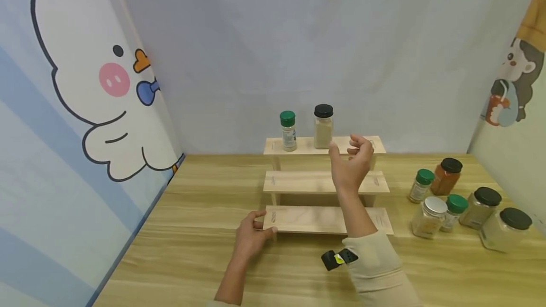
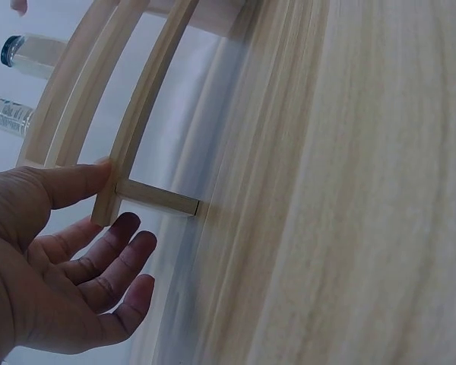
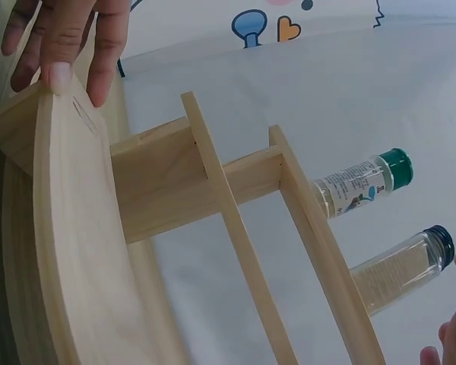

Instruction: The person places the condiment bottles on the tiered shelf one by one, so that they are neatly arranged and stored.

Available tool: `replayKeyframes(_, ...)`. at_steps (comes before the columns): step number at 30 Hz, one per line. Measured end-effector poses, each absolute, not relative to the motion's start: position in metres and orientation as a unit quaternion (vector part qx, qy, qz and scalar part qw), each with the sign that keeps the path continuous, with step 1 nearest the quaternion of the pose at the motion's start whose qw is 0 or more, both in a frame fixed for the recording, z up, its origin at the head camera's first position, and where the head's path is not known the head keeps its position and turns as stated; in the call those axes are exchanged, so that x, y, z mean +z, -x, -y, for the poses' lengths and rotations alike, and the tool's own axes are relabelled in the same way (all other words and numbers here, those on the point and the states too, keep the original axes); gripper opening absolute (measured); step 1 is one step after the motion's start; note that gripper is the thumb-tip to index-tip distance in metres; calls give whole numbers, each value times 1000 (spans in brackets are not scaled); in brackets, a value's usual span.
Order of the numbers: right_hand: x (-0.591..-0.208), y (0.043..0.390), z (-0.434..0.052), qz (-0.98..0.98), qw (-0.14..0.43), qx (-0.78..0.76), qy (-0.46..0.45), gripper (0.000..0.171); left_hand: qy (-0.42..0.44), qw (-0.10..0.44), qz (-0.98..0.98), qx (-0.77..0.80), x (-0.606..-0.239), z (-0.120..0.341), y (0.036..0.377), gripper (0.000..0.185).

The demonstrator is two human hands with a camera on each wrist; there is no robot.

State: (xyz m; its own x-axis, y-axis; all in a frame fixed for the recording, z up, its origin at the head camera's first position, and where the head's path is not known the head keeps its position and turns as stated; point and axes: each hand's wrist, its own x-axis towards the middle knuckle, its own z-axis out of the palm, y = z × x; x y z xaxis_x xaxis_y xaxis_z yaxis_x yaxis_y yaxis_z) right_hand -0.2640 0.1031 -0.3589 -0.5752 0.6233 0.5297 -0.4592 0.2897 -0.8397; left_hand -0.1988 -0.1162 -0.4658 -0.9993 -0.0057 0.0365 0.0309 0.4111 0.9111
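A three-tier wooden spice rack [image 1: 307,181] stands on the table. On its top tier are a green-capped spice shaker [image 1: 288,131] and, to its right, a black-lidded spice jar [image 1: 323,129] of pale powder. My left hand [image 1: 250,236] grips the left end of the lowest tier; the left wrist view shows the thumb [image 2: 76,182] on one face and fingers at the edge. My right hand [image 1: 351,165] is raised before the top tier, just right of the black-lidded jar. Its fingers are loosely bent and hold nothing. In the right wrist view a small gap separates it from the jar's lid.
Several more containers stand on the table right of the rack: a green-capped shaker [image 1: 421,186], a jar of orange-red spice [image 1: 446,176], a white-lidded jar [image 1: 428,219], another green-capped shaker [image 1: 454,212] and two black-lidded jars. A pale curtain [image 1: 298,51] hangs behind.
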Motion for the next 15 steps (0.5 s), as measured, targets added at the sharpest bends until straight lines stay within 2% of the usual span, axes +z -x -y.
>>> replayKeyframes(6, -365, 240, -116, 673, 421, 606, 59, 37, 7, 11, 841, -540, -467, 117, 199, 55)
replayKeyframes(15, -372, 219, -134, 681, 415, 600, 63, 35, 3, 2, 835, -550, -468, 116, 200, 54)
